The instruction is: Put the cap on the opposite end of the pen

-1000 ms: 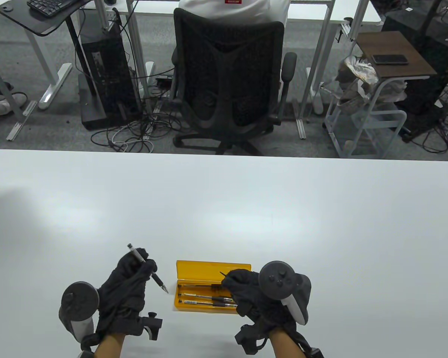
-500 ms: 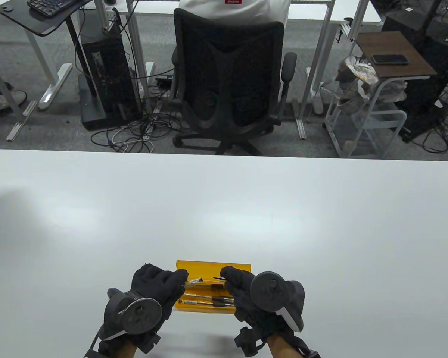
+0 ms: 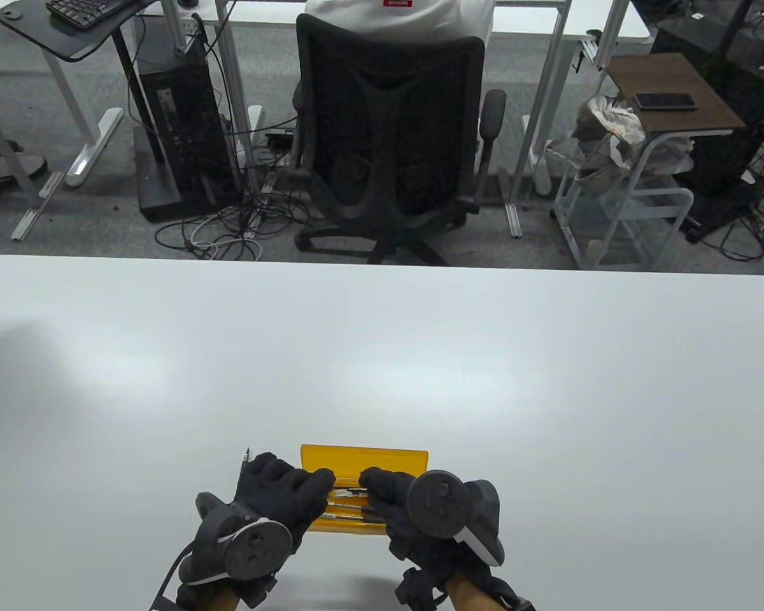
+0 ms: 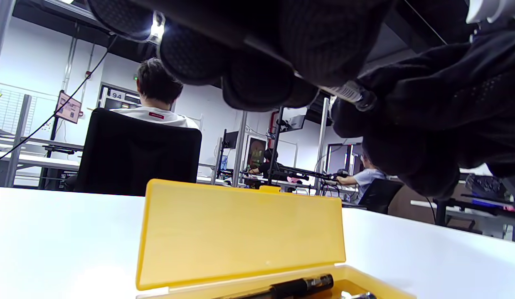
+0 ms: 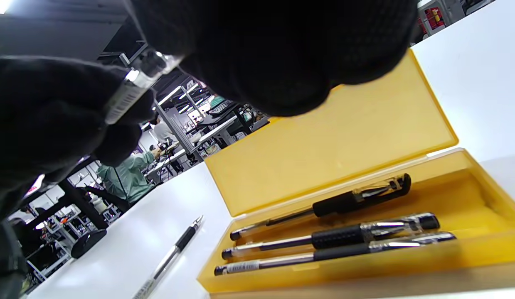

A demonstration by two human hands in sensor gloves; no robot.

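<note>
My left hand [image 3: 315, 485] grips a clear-barrelled pen [image 3: 346, 491] level above the open yellow pen case [image 3: 363, 457]. The pen's tip [image 3: 248, 453] sticks out past the hand's far left side. My right hand [image 3: 374, 482] pinches the black cap [image 3: 359, 491] right at the pen's back end. The cap is mostly hidden by the fingers, so I cannot tell how far it sits on. The barrel also shows in the left wrist view [image 4: 343, 89] and the right wrist view [image 5: 124, 93], running between the two gloves.
The case holds three pens [image 5: 344, 236] side by side, its lid [image 4: 240, 232] standing open on the far side. In the right wrist view another uncapped pen [image 5: 174, 249] appears to lie on the white table left of the case.
My left hand has swung in from the left and turned the pen so its back end points right. Both hands have closed together over the case, and the cap now meets the pen's end.
</note>
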